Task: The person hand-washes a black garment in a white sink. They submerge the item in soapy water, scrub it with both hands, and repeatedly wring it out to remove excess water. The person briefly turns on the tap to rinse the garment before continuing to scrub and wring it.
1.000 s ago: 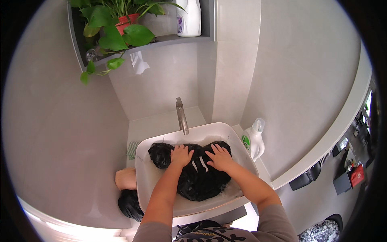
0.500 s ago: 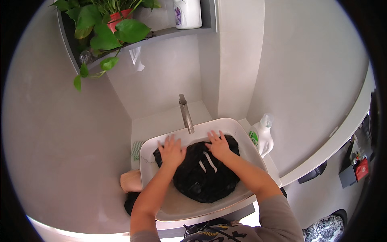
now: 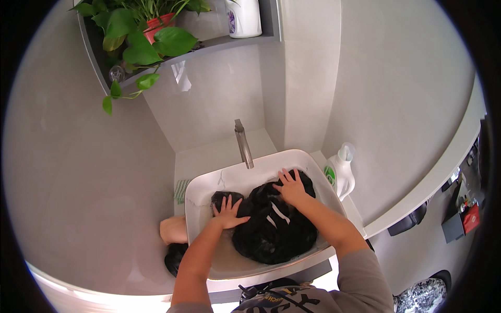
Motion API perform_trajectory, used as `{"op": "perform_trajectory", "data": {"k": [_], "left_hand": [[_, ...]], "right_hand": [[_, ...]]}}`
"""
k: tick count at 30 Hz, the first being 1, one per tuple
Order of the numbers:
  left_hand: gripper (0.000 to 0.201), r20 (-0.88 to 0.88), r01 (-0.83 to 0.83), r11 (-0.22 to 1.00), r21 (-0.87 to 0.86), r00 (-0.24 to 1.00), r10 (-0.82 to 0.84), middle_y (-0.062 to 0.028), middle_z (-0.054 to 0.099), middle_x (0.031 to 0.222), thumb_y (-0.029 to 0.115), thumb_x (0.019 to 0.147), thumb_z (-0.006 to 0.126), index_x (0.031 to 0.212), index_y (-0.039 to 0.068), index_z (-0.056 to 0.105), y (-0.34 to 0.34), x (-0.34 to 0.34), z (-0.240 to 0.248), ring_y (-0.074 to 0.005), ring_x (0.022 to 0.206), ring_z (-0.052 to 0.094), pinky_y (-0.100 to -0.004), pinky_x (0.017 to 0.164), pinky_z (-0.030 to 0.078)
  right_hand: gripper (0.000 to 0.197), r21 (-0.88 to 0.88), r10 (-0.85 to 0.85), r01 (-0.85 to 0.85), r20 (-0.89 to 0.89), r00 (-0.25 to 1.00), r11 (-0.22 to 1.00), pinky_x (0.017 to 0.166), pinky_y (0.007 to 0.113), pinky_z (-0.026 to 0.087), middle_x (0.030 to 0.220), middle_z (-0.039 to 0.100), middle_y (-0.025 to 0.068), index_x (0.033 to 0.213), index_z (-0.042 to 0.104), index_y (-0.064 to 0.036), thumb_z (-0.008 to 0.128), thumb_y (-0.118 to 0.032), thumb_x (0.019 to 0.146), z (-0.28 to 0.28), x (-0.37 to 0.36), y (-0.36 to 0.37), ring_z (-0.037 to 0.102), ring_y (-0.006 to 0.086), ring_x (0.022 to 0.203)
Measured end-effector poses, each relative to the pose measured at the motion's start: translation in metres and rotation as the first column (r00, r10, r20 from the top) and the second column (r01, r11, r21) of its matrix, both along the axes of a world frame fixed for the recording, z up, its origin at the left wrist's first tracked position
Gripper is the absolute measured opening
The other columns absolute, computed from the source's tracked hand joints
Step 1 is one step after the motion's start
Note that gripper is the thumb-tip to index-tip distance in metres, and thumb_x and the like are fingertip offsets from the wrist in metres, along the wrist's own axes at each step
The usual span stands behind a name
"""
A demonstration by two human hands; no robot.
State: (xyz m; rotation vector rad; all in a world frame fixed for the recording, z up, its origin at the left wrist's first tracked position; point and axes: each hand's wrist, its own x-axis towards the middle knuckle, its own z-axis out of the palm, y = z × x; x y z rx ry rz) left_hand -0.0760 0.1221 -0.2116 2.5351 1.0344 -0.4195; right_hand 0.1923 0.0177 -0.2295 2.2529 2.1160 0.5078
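Note:
A wet black garment [image 3: 276, 237] with two white stripes lies bunched in the white sink [image 3: 201, 182], in shallow cloudy water. My left hand [image 3: 228, 214] lies open with fingers spread on a dark fold at the left of the bundle. Higher and to the right, my right hand [image 3: 290, 188] rests open on the garment's far right part, fingers spread. Both palms face down on the cloth. Behind the sink's far rim stands a metal faucet [image 3: 243, 143]; I see no stream of water from it.
Right of the sink is a white detergent bottle [image 3: 342, 172]. A green-striped cloth [image 3: 181, 191] lies on the counter at left, with a tan object [image 3: 173, 230] and a black item [image 3: 176, 259] below. Above is a shelf [image 3: 229, 44] with a potted plant [image 3: 151, 41] and another white bottle [image 3: 244, 19].
My left hand has come down toward me, and the dark fold beneath it now sits lower and flatter. The right hand shifted slightly right. The whole view moved a little.

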Motion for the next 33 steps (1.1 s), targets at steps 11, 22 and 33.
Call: {"op": "perform_trajectory", "data": {"k": [11,22,33], "left_hand": [[0.070,0.677,-0.264,0.964,-0.034,0.703,0.216,-0.0239,0.044,0.133,0.046,0.084,0.058,0.133,0.000,0.041,-0.042,0.064,0.017,-0.0353,0.127,0.038,-0.0459,0.104,0.030],[0.028,0.330,0.224,0.356,-0.907,-0.146,0.932,-0.0106,0.063,0.102,0.021,0.085,0.053,0.103,0.000,0.059,-0.041,0.049,0.071,-0.0222,0.098,0.058,-0.0314,0.089,0.044],[0.038,0.603,0.050,0.608,-0.792,-0.084,0.793,-0.0104,0.063,0.108,0.030,0.096,0.051,0.111,-0.004,0.060,-0.052,0.051,0.036,-0.0179,0.097,0.057,-0.0292,0.088,0.044]], "right_hand": [[0.034,0.106,0.229,-0.207,-0.600,0.766,0.973,0.108,0.050,0.026,0.140,0.041,0.0172,0.108,0.063,-0.0053,0.055,-0.033,0.089,0.076,0.006,0.003,0.027,0.0403,0.135],[0.040,-0.006,0.008,-0.157,-0.996,0.084,0.988,0.086,0.030,0.044,0.099,0.065,0.0098,0.110,0.061,0.0018,0.056,-0.033,0.090,0.129,-0.028,-0.012,0.058,0.0179,0.093],[0.029,0.526,0.425,-0.015,-0.670,0.609,0.850,0.080,0.041,0.045,0.090,0.064,0.0144,0.092,0.065,-0.0025,0.059,-0.030,0.087,0.072,-0.057,0.007,0.058,0.0356,0.088]]}}
